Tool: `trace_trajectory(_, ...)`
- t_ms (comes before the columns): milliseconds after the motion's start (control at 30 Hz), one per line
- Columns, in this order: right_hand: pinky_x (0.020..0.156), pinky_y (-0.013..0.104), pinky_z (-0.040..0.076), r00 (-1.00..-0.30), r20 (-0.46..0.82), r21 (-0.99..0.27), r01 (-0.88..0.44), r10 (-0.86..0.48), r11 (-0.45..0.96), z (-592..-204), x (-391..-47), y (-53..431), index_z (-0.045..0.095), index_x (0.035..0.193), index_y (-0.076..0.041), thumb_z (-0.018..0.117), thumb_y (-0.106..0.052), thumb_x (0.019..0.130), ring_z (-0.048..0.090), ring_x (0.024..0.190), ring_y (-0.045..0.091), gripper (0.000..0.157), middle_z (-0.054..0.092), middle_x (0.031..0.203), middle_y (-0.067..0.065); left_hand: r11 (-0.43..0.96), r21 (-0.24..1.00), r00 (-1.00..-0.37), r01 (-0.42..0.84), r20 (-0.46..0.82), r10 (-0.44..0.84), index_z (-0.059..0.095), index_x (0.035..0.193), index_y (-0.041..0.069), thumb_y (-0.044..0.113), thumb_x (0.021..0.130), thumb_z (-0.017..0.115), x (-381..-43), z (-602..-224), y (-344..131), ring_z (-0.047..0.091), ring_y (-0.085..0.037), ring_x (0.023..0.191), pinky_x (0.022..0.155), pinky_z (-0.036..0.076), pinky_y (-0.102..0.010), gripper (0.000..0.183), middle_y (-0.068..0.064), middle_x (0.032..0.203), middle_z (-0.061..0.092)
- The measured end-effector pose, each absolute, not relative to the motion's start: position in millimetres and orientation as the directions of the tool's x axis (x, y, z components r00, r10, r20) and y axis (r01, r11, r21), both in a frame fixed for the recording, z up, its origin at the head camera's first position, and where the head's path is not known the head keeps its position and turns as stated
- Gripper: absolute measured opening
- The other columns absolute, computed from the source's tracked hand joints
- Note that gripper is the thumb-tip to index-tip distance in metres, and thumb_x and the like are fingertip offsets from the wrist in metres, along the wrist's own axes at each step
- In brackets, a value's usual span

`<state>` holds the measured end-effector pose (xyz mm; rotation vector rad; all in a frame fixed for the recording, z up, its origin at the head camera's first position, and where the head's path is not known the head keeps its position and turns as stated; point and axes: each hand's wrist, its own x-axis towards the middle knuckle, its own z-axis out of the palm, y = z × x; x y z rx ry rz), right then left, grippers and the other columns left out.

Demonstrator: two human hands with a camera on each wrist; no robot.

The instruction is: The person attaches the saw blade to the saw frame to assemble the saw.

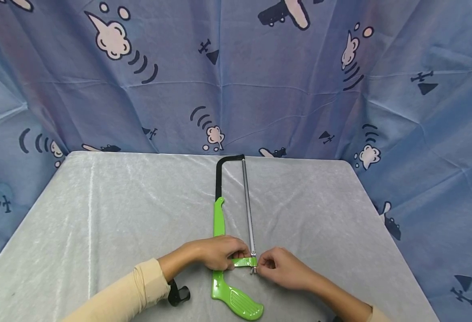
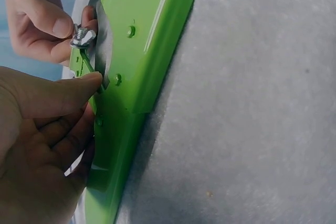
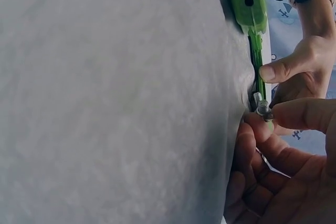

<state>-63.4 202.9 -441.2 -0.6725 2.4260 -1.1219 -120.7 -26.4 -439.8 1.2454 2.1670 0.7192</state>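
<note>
A hacksaw lies on the table, its green handle (image 1: 242,304) toward me and its black frame (image 1: 218,179) reaching to the far edge. The metal blade (image 1: 248,210) runs along its right side. With thumb and fingers, my left hand (image 1: 221,251) grips the short green crossbar (image 1: 242,262) near the blade's close end. At that end my right hand (image 1: 286,268) pinches the metal wing nut (image 2: 83,38) between thumb and fingertips. The threaded bolt shows at the wing nut in the left wrist view. Fingers partly cover the wing nut (image 3: 263,107) in the right wrist view.
A pale grey cloth covers the table (image 1: 151,201). Behind and beside it hangs a blue patterned curtain (image 1: 171,53). A black wrist device (image 1: 178,294) sits below the left sleeve (image 1: 123,290).
</note>
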Motion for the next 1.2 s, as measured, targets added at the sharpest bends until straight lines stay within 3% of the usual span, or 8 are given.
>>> trace_trajectory(800,0.053,0.02,0.045,-0.822,-0.097,-0.756,-0.306,-0.561,0.578,-445,-61,201,0.066,0.074,-0.015,0.067,-0.004,0.081,0.05,0.058,-0.004,0.013,0.054,0.064,-0.015,0.423,0.673,-0.427,0.607,-0.173,0.888,0.066,0.104,0.014,-0.006,0.077,0.069,-121,-440,-27,0.053,-0.003,0.084,0.08,0.042,-0.016,0.034,0.012,0.087,0.055)
trace_trajectory(933,0.053,0.019,0.045,-0.828,-0.104,-0.741,-0.305,-0.551,0.598,-444,-59,199,0.064,0.07,-0.018,0.074,-0.012,0.079,0.049,0.056,-0.004,0.014,0.054,0.061,-0.016,0.425,0.68,-0.428,0.598,-0.178,0.886,0.066,0.105,0.014,-0.006,0.078,0.069,-121,-440,-27,0.053,-0.003,0.084,0.08,0.042,-0.017,0.034,0.012,0.087,0.055)
trace_trajectory(1200,0.046,0.019,0.036,-0.866,-0.117,-0.698,-0.276,-0.486,0.66,-442,-57,190,0.056,0.061,-0.018,0.079,-0.033,0.081,0.041,0.049,-0.003,0.034,0.048,0.055,-0.015,0.412,0.686,-0.42,0.6,-0.168,0.892,0.066,0.103,0.013,-0.005,0.079,0.069,-121,-440,-27,0.054,-0.005,0.084,0.079,0.041,-0.017,0.031,0.009,0.087,0.057)
